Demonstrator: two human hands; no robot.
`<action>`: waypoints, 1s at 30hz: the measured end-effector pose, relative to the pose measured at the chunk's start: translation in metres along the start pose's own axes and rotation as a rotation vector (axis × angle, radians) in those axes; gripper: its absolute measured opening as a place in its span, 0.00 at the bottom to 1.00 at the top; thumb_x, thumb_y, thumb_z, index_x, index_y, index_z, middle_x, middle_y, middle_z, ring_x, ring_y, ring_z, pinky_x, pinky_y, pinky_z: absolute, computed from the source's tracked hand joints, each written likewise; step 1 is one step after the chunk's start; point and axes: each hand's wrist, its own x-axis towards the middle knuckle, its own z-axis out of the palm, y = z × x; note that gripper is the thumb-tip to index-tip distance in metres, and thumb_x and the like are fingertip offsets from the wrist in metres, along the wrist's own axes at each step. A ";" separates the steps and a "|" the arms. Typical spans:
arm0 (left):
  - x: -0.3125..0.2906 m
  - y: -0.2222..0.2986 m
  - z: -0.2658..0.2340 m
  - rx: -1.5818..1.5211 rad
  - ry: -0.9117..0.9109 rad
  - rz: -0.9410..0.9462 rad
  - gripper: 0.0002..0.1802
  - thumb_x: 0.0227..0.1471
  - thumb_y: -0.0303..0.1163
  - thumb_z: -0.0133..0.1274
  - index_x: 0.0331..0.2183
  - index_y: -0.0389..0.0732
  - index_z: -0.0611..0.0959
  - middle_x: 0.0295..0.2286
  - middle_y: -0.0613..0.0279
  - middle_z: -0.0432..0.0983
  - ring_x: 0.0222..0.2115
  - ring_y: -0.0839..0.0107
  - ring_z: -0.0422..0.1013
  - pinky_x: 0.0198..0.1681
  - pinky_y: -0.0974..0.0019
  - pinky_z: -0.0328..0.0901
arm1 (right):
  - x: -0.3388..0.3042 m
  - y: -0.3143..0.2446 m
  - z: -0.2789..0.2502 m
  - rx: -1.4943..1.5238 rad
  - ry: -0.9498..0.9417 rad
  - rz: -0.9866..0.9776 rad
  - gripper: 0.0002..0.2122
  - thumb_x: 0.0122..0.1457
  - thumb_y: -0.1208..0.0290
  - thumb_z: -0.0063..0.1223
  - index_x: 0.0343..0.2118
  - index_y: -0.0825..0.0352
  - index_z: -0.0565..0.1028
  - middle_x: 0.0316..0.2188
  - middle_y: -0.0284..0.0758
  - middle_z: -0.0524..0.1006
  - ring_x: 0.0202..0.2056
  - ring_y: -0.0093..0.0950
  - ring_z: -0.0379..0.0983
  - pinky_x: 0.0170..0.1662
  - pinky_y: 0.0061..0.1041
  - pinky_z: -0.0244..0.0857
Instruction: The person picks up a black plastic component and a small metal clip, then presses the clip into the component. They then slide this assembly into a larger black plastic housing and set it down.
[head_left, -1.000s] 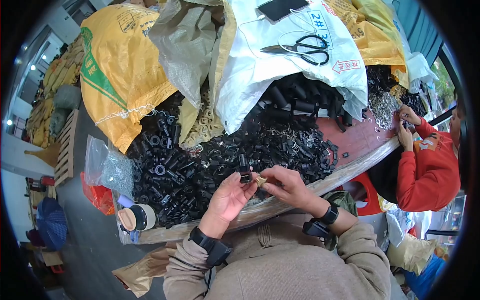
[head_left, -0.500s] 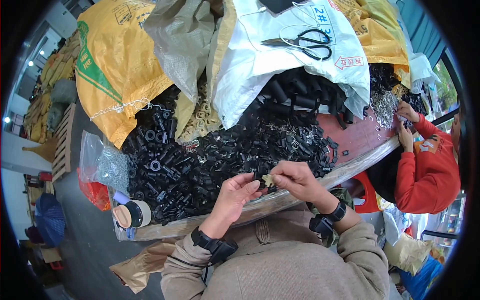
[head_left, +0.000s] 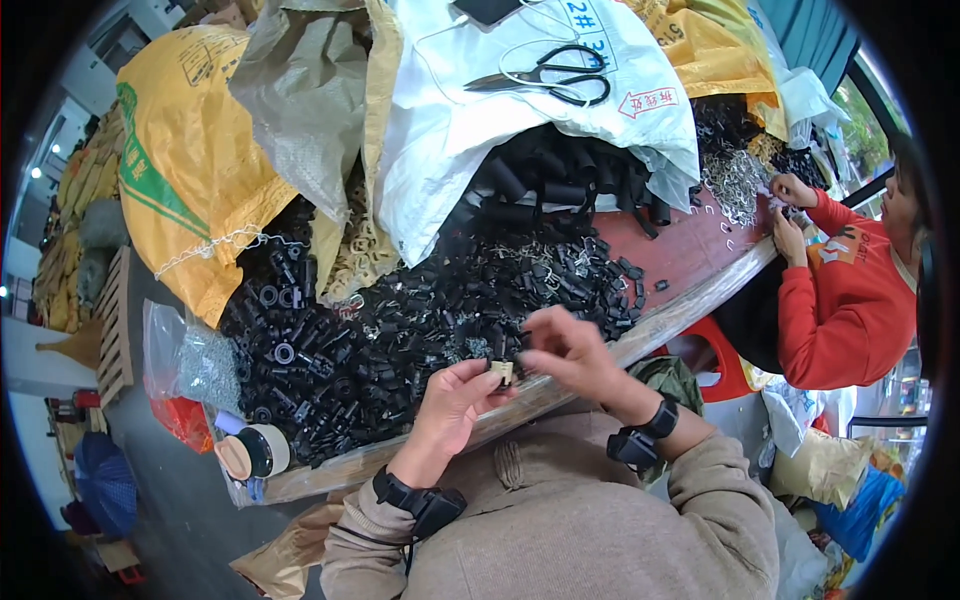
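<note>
My left hand is closed, its thumb and fingers pinching a small cream plastic piece with a dark part against it. Just to the right, my right hand hovers with thumb and fingers apart and somewhat blurred; nothing shows between them. Beneath both hands spreads a heap of small black plastic parts, mixed with bits of metal. Farther left in the heap lie black ring-ended fittings. Cream plastic pieces spill from a bag behind.
Black tubes come out of a white sack, on which scissors rest. A yellow sack stands left. A lidded jar sits at the wooden edge. A person in red handles parts at right.
My right hand has let go of the cream piece and drawn slightly away, its fingers parting. The cream piece stays in my left hand, turned differently. The whole view has shifted a little.
</note>
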 end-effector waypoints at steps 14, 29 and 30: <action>0.008 0.002 -0.015 -0.088 0.054 0.014 0.12 0.45 0.29 0.48 0.33 0.30 0.73 0.28 0.51 0.73 0.27 0.67 0.72 0.29 0.73 0.69 | -0.027 0.077 -0.146 -0.939 0.292 0.111 0.10 0.43 0.76 0.49 0.31 0.69 0.68 0.23 0.42 0.66 0.27 0.40 0.65 0.30 0.30 0.59; -0.004 0.001 -0.006 -0.077 0.055 0.065 0.13 0.45 0.29 0.49 0.33 0.30 0.73 0.29 0.51 0.73 0.27 0.69 0.72 0.29 0.74 0.68 | -0.021 0.078 -0.128 -0.815 0.370 -0.013 0.05 0.45 0.78 0.46 0.26 0.68 0.65 0.19 0.42 0.66 0.24 0.39 0.65 0.26 0.30 0.59; -0.003 0.001 -0.008 -0.077 0.056 0.071 0.13 0.45 0.29 0.49 0.33 0.30 0.73 0.29 0.51 0.73 0.27 0.69 0.72 0.29 0.74 0.68 | -0.020 0.071 -0.124 -0.716 0.389 0.052 0.04 0.45 0.78 0.46 0.26 0.68 0.66 0.18 0.41 0.66 0.22 0.38 0.65 0.25 0.29 0.59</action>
